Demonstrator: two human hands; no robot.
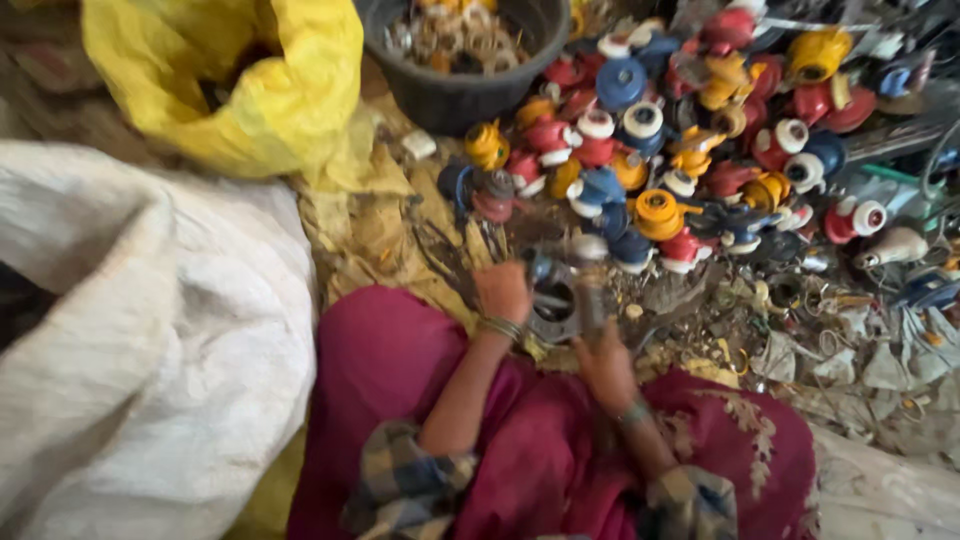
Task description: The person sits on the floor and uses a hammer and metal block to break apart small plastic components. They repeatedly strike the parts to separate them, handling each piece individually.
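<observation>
My left hand (503,291) and my right hand (603,365) both grip a grey metal part (562,298) with a round opening, held just above my lap in magenta cloth. A bangle sits on each wrist. The frame is blurred, so the part's details are unclear. Just beyond the hands lies a heap of red, blue, yellow and white round plastic parts (640,150).
A big white woven sack (140,330) fills the left side. A yellow sack (260,80) stands open at the top left. A black basket (470,85) with small metal bits is at the top middle. Scrap wires and debris (850,340) cover the ground at right.
</observation>
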